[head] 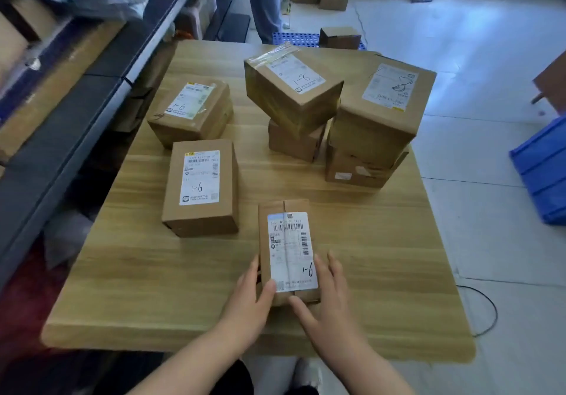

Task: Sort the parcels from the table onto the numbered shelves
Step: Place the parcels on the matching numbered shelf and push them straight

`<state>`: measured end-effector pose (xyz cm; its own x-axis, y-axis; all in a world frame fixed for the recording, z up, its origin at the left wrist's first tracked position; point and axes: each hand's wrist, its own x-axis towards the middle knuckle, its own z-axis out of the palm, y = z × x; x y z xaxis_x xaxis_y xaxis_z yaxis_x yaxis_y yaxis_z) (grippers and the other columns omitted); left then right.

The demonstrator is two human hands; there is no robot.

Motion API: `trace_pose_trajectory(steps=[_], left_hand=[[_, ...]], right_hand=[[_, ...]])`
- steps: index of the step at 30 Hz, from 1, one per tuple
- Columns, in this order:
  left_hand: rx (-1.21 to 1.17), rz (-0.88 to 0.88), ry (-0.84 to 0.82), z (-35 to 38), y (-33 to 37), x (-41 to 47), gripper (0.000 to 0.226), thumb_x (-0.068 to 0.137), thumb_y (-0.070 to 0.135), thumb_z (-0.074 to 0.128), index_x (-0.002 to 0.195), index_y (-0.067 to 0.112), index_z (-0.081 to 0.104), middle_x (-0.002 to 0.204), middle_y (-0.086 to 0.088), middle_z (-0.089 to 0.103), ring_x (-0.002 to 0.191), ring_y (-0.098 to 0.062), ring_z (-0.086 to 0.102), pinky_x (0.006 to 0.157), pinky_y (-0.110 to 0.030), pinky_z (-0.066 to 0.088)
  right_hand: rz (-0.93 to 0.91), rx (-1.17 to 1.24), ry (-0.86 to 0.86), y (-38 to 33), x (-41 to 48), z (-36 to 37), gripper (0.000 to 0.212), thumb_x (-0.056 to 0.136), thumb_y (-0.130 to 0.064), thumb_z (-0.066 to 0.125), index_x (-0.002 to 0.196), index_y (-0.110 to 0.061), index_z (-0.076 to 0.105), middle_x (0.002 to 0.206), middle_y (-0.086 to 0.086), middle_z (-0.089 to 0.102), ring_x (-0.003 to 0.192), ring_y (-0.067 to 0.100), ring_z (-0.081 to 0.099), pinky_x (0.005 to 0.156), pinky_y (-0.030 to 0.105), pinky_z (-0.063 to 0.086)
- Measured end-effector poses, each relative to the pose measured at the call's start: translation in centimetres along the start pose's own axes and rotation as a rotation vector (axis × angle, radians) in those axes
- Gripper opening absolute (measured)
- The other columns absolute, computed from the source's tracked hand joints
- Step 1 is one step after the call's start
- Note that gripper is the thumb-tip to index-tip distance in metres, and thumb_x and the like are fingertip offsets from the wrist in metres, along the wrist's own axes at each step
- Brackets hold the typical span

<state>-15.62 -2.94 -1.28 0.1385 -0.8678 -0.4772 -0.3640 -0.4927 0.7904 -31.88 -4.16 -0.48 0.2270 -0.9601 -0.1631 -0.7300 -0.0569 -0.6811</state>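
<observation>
Parcel (288,250): marked 1-6, flat on table (137,287), near middle.
Left hand (248,299): gripping parcel's left side, thumb on label.
Right hand (327,296): gripping right side.
Other parcels (200,186): farther off, some stacked.
Shelves (70,125): left.

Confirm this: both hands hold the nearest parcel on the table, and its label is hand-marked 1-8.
Wrong mark. In the head view the left hand and right hand do hold the nearest parcel on the table, but its label is hand-marked 1-6, not 1-8.
</observation>
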Motion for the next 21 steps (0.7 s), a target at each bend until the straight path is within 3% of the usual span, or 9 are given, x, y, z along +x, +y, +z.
trace_pose_trajectory(steps=[1, 3, 5, 7, 10, 13, 17, 21], left_hand=[[-0.023, -0.021, -0.003, 0.3, -0.4, -0.2, 0.066, 0.082, 0.052, 0.050, 0.144, 0.044, 0.026, 0.145, 0.007, 0.042, 0.132, -0.011, 0.044, 0.113, -0.038, 0.034], [-0.074, -0.057, -0.001, 0.9, -0.5, -0.5, 0.066, 0.084, 0.051, 0.051, 0.145, 0.039, 0.030, 0.144, 0.006, 0.045, 0.127, -0.008, 0.048, 0.112, -0.035, 0.035], [-0.154, -0.081, 0.003, 1.6, -0.2, -0.9, 0.061, 0.089, 0.041, 0.057, 0.145, 0.034, 0.033, 0.142, 0.005, 0.047, 0.117, -0.004, 0.053, 0.107, -0.027, 0.038], [-0.200, -0.104, 0.014, 2.2, -0.1, -1.3, 0.072, 0.081, 0.048, 0.062, 0.146, 0.032, 0.034, 0.141, 0.007, 0.047, 0.114, -0.002, 0.055, 0.105, -0.025, 0.039], [-0.267, -0.115, 0.056, 3.1, -0.4, -2.0, 0.089, 0.063, 0.067, 0.060, 0.144, 0.040, 0.036, 0.144, 0.008, 0.047, 0.123, -0.006, 0.052, 0.110, -0.035, 0.039], [-0.332, -0.120, 0.114, 3.4, 0.1, -3.3, 0.085, 0.062, 0.069, 0.059, 0.142, 0.046, 0.039, 0.142, 0.011, 0.048, 0.126, -0.007, 0.050, 0.109, -0.038, 0.040], [-0.418, -0.082, 0.239, 3.2, 1.4, -6.2, 0.080, 0.062, 0.068, 0.059, 0.137, 0.046, 0.043, 0.142, 0.009, 0.048, 0.129, -0.006, 0.046, 0.112, -0.041, 0.036], [-0.548, -0.036, 0.286, 1.4, 2.3, -9.9, 0.069, 0.056, 0.077, 0.065, 0.121, 0.065, 0.044, 0.143, 0.013, 0.043, 0.130, -0.010, 0.045, 0.111, -0.044, 0.037]], right_hand=[[0.035, 0.036, -0.047, 0.7, 0.1, -0.6, 0.076, 0.088, -0.046, 0.060, 0.150, -0.027, 0.020, 0.158, -0.004, 0.008, 0.147, 0.013, 0.008, 0.112, 0.019, 0.009], [0.094, 0.094, -0.119, 1.7, 0.5, -1.5, 0.077, 0.090, -0.037, 0.062, 0.151, -0.018, 0.019, 0.157, -0.003, 0.019, 0.145, 0.011, 0.015, 0.110, 0.014, 0.009], [0.168, 0.227, -0.209, 1.9, 0.8, -2.2, 0.069, 0.091, -0.031, 0.062, 0.149, -0.018, 0.027, 0.148, -0.006, 0.038, 0.135, 0.009, 0.037, 0.104, 0.011, 0.025], [0.233, 0.369, -0.285, 1.8, 0.7, -2.5, 0.057, 0.092, -0.026, 0.061, 0.143, -0.023, 0.037, 0.136, -0.010, 0.053, 0.118, 0.004, 0.051, 0.087, 0.003, 0.037], [0.205, 0.449, -0.245, 1.5, 0.2, -3.1, 0.048, 0.092, -0.020, 0.061, 0.137, -0.026, 0.044, 0.126, -0.013, 0.058, 0.106, -0.006, 0.054, 0.078, -0.002, 0.037], [0.134, 0.491, -0.205, 0.9, -0.4, -4.1, 0.043, 0.090, -0.014, 0.063, 0.126, -0.031, 0.046, 0.114, -0.023, 0.056, 0.093, -0.019, 0.052, 0.072, -0.004, 0.035], [0.103, 0.578, -0.216, -0.3, -1.7, -5.0, 0.041, 0.089, -0.014, 0.064, 0.118, -0.033, 0.042, 0.117, -0.014, 0.053, 0.098, -0.009, 0.051, 0.070, -0.003, 0.038], [0.048, 0.668, -0.260, -2.9, -3.1, -5.0, 0.037, 0.088, -0.026, 0.067, 0.110, -0.042, 0.042, 0.125, -0.012, 0.055, 0.113, 0.008, 0.057, 0.079, 0.005, 0.046]])
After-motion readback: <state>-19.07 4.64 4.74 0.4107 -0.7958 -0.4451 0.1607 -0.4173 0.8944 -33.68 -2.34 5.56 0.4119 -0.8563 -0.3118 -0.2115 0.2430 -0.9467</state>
